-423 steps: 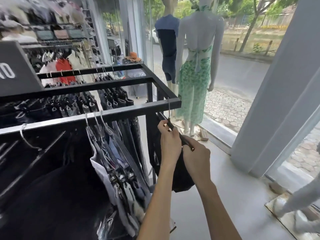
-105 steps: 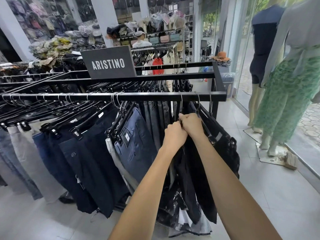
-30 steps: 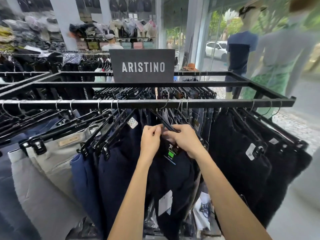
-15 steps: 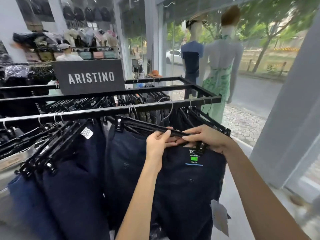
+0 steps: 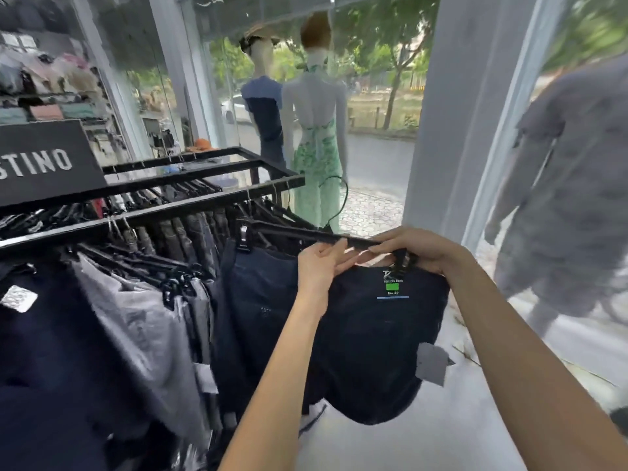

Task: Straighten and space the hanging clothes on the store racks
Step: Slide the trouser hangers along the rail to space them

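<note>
Right by the shopfront glass, with a mannequin in a green dress (image 5: 316, 164) looking out at the street, the black rack (image 5: 153, 217) stands packed with trousers under its brand sign (image 5: 44, 161). And here's the action: the dark navy garment (image 5: 373, 341) is off the rail, held in the air just past the rack's right end, above the pale floor (image 5: 424, 436). It hangs clipped to a black hanger (image 5: 289, 232), whose wire hook (image 5: 345, 198) curls free with nothing under it. The left hand (image 5: 319, 266) pinches the hanger bar near its middle, fingers laid along it. The right hand (image 5: 421, 248) is curled over the bar at the far clip, just above the green size label (image 5: 392, 287). Two hands on one bar looks like a way to keep it level, so the cloth hangs flat and the clips don't slip. A paper tag (image 5: 431, 363) dangles at the side. The neighbours on the rail sit crowded and slanted, so my read is this one is out to be squared up and rehung where there's room. The hook must catch the rail cleanly.
</note>
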